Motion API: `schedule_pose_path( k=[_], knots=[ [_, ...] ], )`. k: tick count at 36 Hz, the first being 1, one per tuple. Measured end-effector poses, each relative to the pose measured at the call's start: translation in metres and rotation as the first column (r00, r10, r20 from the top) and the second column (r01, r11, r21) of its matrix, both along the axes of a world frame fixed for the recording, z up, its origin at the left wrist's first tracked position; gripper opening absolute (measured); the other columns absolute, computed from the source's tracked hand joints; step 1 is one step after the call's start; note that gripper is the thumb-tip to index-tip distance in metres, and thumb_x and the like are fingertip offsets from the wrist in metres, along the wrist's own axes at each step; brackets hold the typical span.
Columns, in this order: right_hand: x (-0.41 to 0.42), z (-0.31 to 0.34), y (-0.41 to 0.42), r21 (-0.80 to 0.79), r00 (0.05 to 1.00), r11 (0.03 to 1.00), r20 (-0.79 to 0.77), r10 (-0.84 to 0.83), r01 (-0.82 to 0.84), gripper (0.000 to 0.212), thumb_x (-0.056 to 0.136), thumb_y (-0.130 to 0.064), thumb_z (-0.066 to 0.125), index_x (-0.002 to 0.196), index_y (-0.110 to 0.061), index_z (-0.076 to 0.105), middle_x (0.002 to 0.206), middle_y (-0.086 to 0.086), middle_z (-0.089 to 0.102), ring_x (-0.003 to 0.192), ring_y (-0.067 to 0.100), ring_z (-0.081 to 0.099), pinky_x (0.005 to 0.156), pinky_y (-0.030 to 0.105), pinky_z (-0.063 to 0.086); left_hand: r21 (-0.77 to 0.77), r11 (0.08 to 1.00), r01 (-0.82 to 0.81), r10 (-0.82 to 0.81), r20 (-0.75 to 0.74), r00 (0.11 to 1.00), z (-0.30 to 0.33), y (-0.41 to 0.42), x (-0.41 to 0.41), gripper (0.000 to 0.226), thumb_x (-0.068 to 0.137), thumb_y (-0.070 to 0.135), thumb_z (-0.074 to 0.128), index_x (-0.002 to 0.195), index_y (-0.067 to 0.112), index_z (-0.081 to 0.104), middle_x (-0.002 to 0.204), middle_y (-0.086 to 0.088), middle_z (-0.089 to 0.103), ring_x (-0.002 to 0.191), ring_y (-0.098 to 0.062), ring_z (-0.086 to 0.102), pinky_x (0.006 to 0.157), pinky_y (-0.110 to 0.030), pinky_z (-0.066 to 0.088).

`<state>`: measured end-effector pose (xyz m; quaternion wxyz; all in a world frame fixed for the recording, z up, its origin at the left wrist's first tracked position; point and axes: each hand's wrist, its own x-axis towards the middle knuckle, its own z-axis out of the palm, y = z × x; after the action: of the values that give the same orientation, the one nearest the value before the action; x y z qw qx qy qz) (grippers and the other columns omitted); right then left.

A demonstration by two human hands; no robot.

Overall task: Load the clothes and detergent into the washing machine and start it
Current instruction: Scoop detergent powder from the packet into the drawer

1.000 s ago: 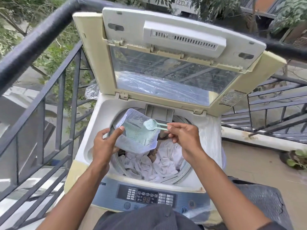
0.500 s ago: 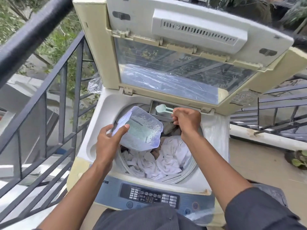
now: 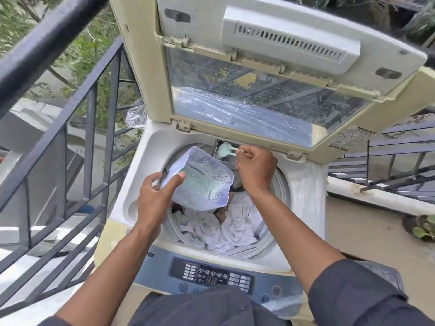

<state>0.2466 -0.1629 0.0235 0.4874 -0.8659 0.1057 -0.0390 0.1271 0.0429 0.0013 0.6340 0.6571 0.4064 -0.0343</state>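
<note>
Standing over a cream-and-white top-loading washing machine (image 3: 131, 198) on a balcony, lid up. The hinged lid with its clear window panel (image 3: 247, 102) is tilted back at 12 o'clock.

Left hand (image 3: 156, 198) grips a clear, soft plastic pouch of pale green detergent powder (image 3: 202, 180), thumb curled over the near edge, fingers wrapped behind it. Pouch is tilted, open mouth toward 11 o'clock, held over the drum's 10 o'clock side and above the laundry.

Right hand (image 3: 255, 165) pinches the handle end of a small mint-green plastic measuring scoop (image 3: 226, 148) between thumb and curled fingers. Scoop bowl sits at the grey detergent compartment (image 3: 220, 152) in the tub rim at 12 o'clock, just under the lid hinge. Cannot tell whether powder is in the bowl.

White crumpled clothes (image 3: 237, 224) fill the drum, mostly from 3 to 7 o'clock, with a darker piece partly hidden under the pouch.

Blue-grey control panel with button grid and lit digital display (image 3: 211, 276) runs along the machine's 6 o'clock edge; the display reads 88.

Dark metal balcony railing (image 3: 89, 128) at 9 o'clock, greenery behind it. More railing (image 3: 388, 161) at 3 o'clock. Potted plant (image 3: 423, 228) on the floor at 4 o'clock. Clear plastic wrap (image 3: 308, 196) covers the machine's right side.
</note>
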Motion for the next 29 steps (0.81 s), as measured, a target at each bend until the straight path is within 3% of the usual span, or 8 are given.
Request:
schedule_pose_path(
  k=[8,11,14,20,25,29],
  knots=[
    [-0.001,0.003,-0.008,-0.185,0.996,0.982,0.08,0.05,-0.034,0.019,0.09,-0.015,0.07,0.082,0.002,0.073,0.076,0.019,0.073,0.076,0.037,0.072,0.07,0.045,0.06,0.008,1.0,0.01,-0.01,0.011,1.0,-0.001,-0.002,0.0,0.124,0.037,0.093,0.083,0.14,0.031,0.056,0.134,-0.006,0.065,0.122,-0.022,0.066,0.109,-0.052,0.054],
    [-0.004,0.005,-0.013,-0.212,0.992,0.976,0.102,0.074,-0.051,0.012,0.091,-0.016,0.074,0.091,-0.01,0.084,0.084,0.005,0.081,0.079,0.02,0.077,0.078,0.026,0.059,0.002,1.0,0.005,-0.005,0.02,1.0,0.003,-0.004,0.0,0.124,0.037,0.092,0.084,0.14,0.029,0.057,0.137,-0.003,0.064,0.126,-0.021,0.064,0.11,-0.053,0.053],
    [-0.006,0.003,-0.018,-0.246,0.986,0.968,0.147,0.081,-0.042,0.011,0.09,-0.017,0.076,0.097,-0.015,0.085,0.088,-0.001,0.082,0.08,0.011,0.075,0.076,0.017,0.049,0.001,1.0,0.004,-0.004,0.023,1.0,0.007,-0.006,0.0,0.129,0.034,0.093,0.084,0.141,0.027,0.056,0.14,-0.002,0.062,0.13,-0.021,0.062,0.11,-0.053,0.054],
    [-0.008,0.004,-0.026,-0.276,0.983,0.96,0.154,0.096,-0.051,0.01,0.091,-0.017,0.077,0.097,-0.013,0.084,0.088,0.001,0.082,0.08,0.017,0.077,0.078,0.024,0.057,0.01,1.0,0.025,-0.025,0.02,0.999,0.007,-0.007,0.0,0.126,0.034,0.093,0.084,0.138,0.028,0.057,0.138,-0.001,0.062,0.128,-0.021,0.064,0.108,-0.053,0.055],
    [-0.011,0.005,-0.033,-0.308,0.978,0.95,0.171,0.117,-0.06,0.01,0.091,-0.015,0.077,0.097,-0.013,0.084,0.088,0.0,0.082,0.08,0.017,0.076,0.073,0.017,0.044,0.017,0.999,0.03,-0.03,0.018,0.999,0.004,-0.006,-0.001,0.124,0.036,0.093,0.084,0.138,0.028,0.057,0.135,0.001,0.063,0.127,-0.021,0.064,0.106,-0.053,0.056],
    [-0.014,0.006,-0.038,-0.324,0.971,0.943,0.186,0.148,-0.082,0.012,0.093,-0.014,0.074,0.101,-0.012,0.084,0.091,0.0,0.082,0.084,0.017,0.076,0.074,0.018,0.047,0.018,0.999,0.03,-0.03,0.016,0.999,0.004,-0.006,-0.001,0.123,0.036,0.093,0.084,0.138,0.028,0.058,0.135,0.003,0.063,0.126,-0.02,0.064,0.105,-0.053,0.057]
  ],
)
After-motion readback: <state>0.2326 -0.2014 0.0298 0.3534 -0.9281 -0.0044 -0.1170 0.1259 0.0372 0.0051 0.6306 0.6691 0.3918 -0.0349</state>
